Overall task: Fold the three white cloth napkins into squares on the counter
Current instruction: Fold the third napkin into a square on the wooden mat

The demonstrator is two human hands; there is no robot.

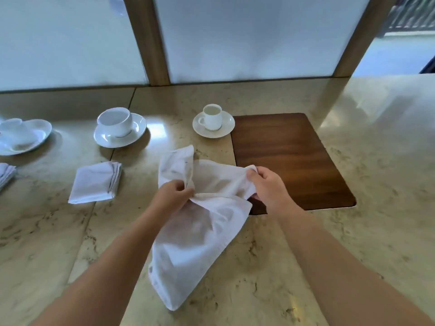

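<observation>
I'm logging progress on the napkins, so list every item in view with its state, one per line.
Unfolded white cloth napkin: crumpled, held in the air by both hands.
Left hand: shut on it.
Right hand: shut on it.
Folded white square napkin: lying flat on the counter.
Napkin at left edge: folded, mostly out of frame.
Large white cup: upright on saucer.
Small white cup: upright on saucer.

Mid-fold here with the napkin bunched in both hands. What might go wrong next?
1. The napkin is held crumpled by the left hand and right hand, with one corner trailing low. Laid down like this, it would probably fold crooked.
2. The small cup on its saucer stands just beyond the cloth; a shake or spread could clip it.
3. Spreading leftward might disturb the folded napkin.
</observation>
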